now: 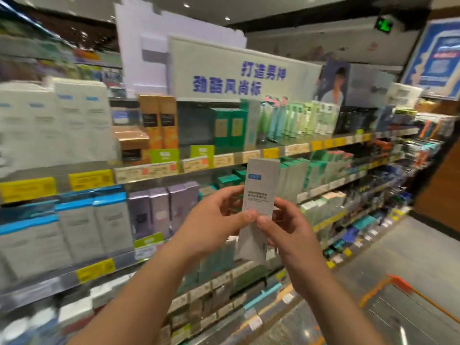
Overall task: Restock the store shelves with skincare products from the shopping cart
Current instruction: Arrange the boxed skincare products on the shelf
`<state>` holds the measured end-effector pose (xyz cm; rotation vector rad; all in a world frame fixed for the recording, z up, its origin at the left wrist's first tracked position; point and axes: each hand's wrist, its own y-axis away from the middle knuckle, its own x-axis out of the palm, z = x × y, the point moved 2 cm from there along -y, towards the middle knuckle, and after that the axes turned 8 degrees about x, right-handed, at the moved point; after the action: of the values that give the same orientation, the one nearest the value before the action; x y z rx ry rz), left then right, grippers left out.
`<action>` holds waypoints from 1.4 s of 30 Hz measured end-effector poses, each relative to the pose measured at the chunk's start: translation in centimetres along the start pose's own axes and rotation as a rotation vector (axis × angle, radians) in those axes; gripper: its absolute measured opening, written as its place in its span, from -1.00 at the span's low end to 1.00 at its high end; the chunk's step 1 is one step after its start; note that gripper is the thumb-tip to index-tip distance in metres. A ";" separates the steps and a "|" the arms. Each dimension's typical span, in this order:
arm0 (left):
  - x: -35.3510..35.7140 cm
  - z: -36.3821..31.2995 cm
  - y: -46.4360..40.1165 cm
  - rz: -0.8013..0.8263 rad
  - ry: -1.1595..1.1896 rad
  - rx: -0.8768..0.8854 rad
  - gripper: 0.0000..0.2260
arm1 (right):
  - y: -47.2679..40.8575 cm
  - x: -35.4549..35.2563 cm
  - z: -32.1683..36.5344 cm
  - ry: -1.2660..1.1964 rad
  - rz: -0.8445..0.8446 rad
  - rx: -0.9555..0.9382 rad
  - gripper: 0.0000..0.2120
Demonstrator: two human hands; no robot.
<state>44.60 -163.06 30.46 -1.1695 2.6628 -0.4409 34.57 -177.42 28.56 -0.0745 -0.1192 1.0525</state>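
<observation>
A tall grey-white skincare box (258, 192) with a small blue label stands upright in front of the shelves, held by both hands. My left hand (216, 220) grips its left side, thumb pressed on the front face. My right hand (286, 227) pinches its lower right part, thumb tip meeting the left thumb. Behind the box runs the second shelf (149, 170) with green boxes (293, 170). The shopping cart's orange rim (403, 285) shows at the lower right.
Shelves of boxed products fill the left and centre: white boxes (74, 120) on top, blue-topped boxes (74, 220) and purple boxes (161, 207) below. A white sign with blue characters (239, 78) stands above. The grey aisle floor (410, 245) lies to the right.
</observation>
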 end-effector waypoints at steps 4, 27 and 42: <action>-7.6 -0.4 0.0 -0.089 -0.036 0.022 -0.58 | -3.1 7.5 0.1 0.026 0.071 -0.028 -0.54; -31.1 -4.7 4.3 -0.708 -0.344 0.151 -0.69 | -12.9 34.2 2.9 0.081 0.449 -0.250 -0.62; -34.6 -3.3 6.3 -0.925 -0.719 -0.001 -0.64 | -15.8 41.8 2.2 0.120 0.546 -0.294 -0.60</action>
<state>62.38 -132.69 33.53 -2.0293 1.4272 -0.0877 68.37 -148.91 35.18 -0.4560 -0.1483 1.5659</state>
